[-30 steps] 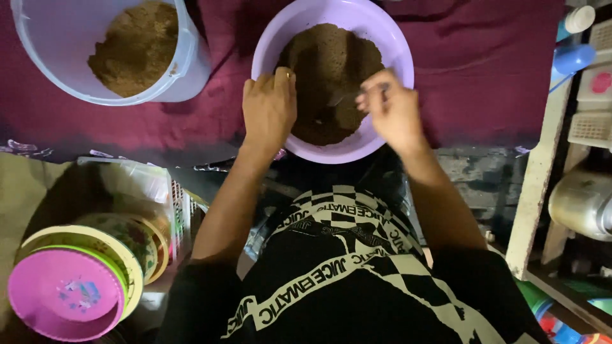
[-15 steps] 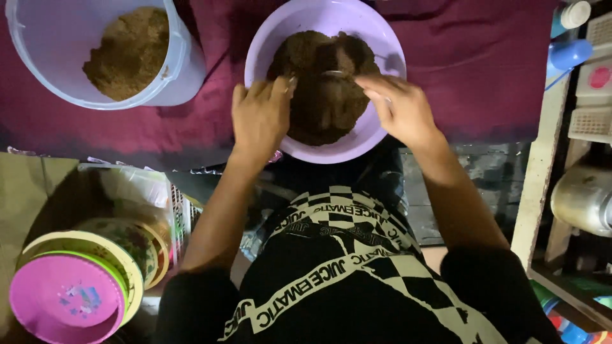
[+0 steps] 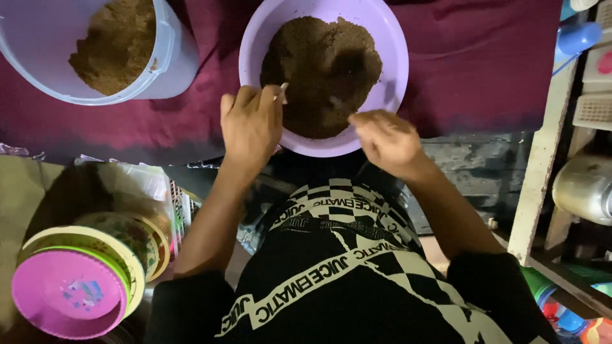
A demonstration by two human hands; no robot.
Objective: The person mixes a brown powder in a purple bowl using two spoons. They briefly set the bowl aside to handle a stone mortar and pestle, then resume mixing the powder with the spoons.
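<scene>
Head view: left hand [image 3: 252, 124] fingers [image 3: 255, 102] curled around thin stick [image 3: 281, 90].

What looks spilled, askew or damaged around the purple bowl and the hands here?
Nothing stands out. The brown powder sits inside the purple bowl, none visibly on the maroon cloth. The left hand holds a thin stick at the near rim; the right hand hovers close by. The white bucket stands upright.
</scene>
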